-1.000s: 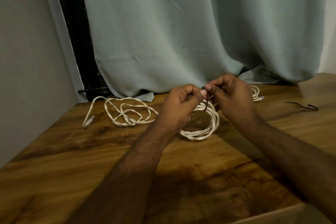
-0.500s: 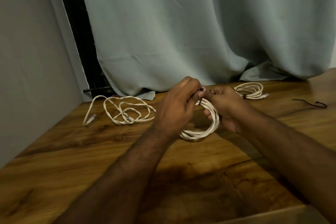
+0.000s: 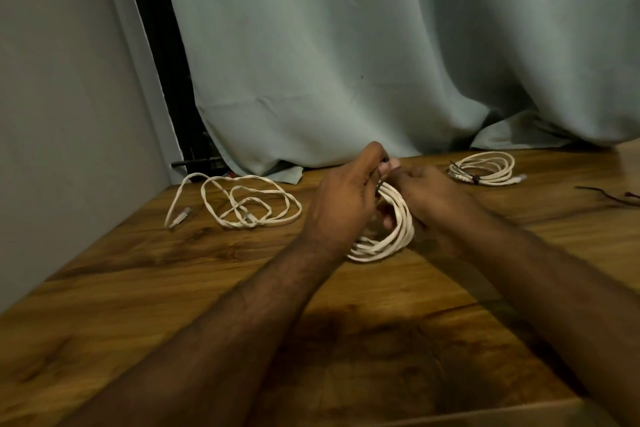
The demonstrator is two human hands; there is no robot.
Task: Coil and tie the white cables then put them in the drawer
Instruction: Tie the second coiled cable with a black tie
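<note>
Coil (image 3: 388,239) of white cable sits mid-surface, its near loops on the wood, its far side lifted between both hands. Left hand (image 3: 341,199): fingers curled, thumb and forefinger pinching a dark tie (image 3: 381,184) at the top of the coil. Right hand (image 3: 427,192): grip closed round the coil's far-right strands, fingertips meeting the left hand's at the tie. Whether the tie is fastened cannot be told.

Open wood lies in front of the coil toward the near edge, crossed only by the 2 forearms. Left edge of the surface (image 3: 138,288) meets a grey wall (image 3: 62,114); the back edge runs under a pale curtain (image 3: 346,62) whose hem rests on the wood.

Loose cable (image 3: 242,204), uncoiled, lies to the left, apart from the hands, 1 plug end near the wall. Tied coil (image 3: 485,170) lies right of the hands near the curtain, with a dark band on its left side. Spare tie (image 3: 606,192) lies further right, at the frame's edge.

Surface is dark-grained brown wood. A dark gap (image 3: 156,62) shows between wall and curtain.
</note>
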